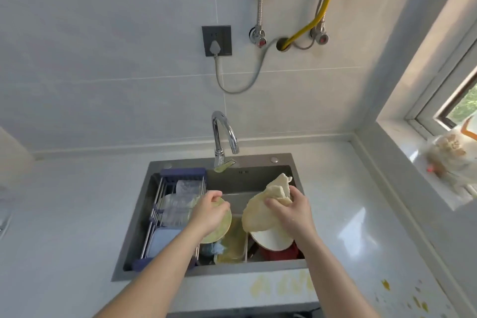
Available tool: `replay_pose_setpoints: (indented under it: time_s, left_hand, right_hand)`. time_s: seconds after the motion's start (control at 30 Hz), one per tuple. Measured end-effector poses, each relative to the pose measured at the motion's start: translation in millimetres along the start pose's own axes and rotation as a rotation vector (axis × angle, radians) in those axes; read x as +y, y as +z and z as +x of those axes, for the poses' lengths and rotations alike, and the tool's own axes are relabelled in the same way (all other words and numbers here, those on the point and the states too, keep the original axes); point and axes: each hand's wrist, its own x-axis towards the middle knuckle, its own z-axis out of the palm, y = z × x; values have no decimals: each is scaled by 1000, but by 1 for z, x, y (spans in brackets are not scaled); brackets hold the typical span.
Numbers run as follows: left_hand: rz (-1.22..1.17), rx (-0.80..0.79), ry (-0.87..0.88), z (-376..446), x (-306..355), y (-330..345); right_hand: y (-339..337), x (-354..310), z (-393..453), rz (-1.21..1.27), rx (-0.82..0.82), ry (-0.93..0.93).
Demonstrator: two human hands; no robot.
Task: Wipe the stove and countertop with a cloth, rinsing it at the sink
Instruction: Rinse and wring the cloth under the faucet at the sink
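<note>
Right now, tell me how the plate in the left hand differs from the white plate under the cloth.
The yellow-green plate is gripped by the left hand and held tilted above the sink; the white plate lies among the dishes, touched by no hand. The yellow-green plate is uncovered, while the cloth held by the right hand hangs over part of the white plate. Both are round.

Pale yellow cloth (260, 206), grey sink (139, 214)

Your left hand (210, 212) covers most of the plate (224, 224), and the cloth (260, 206) hides the white dish (273, 239) beneath. At the worktop's (348, 214) right edge, the bag (454, 160) is blurred and cut off.
</note>
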Motion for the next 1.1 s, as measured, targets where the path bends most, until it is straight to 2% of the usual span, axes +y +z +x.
replay_pose_setpoints:
  time_s: [0.07, 0.3, 0.5, 0.63, 0.8, 0.97, 1.1]
  left_hand:
    - [78, 3, -16, 28, 3, -11]
    - [330, 22, 124, 116, 29, -28]
    - [590, -67, 162, 180, 56, -33]
    - [715, -199, 144, 197, 51, -19]
    - [728, -148, 184, 197, 32, 0]
    - [765, -231, 172, 190, 0, -10]
    - [590, -168, 199, 177, 1, -11]
  right_hand:
    - [16, -2, 30, -16, -23, 33]
    - [52, -7, 113, -105, -116, 46]
    - [71, -1, 139, -149, -148, 69]
    - [72, 1, 142, -159, -162, 74]
    - [71, 5, 157, -168, -174, 87]
    - [93, 4, 166, -252, -199, 73]
    - [100, 3, 182, -395, -298, 18]
